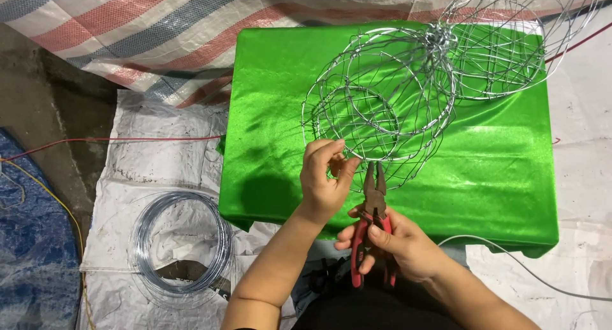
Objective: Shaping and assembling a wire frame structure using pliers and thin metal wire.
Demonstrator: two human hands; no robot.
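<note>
Pinching the lower rim of the wire frame [382,104] with your left hand [324,177] — fingers [328,146] closed on a strand at its near edge. Right hand [398,244] is wrapped around the red grips of the pliers [375,209], fingers shut on the handles; jaws point away from you, up toward the frame's rim, and whether they're biting wire I can't tell.

Frame sits on the green cloth [503,177] covering the tabletop, centre to far side, a second rounded wire cage [510,46] joined to it at a twisted knot near the top.

Handling, my read: light, springy, open mesh. Thin strands will bend or kink if squeezed mid-span, and cut ends can snag skin. Best hold is on a hoop ring or a twisted junction, not a single loose strand.

Orientation: concentric hoops face up and toward you, like a dome on its side; the two-cage assembly's long axis runs lower left to upper right across the cloth. Pliers' long axis is roughly near-to-far.

Spare wire coil [182,244] lies on the white sheet [159,158] to your left — well apart from both hands.
</note>
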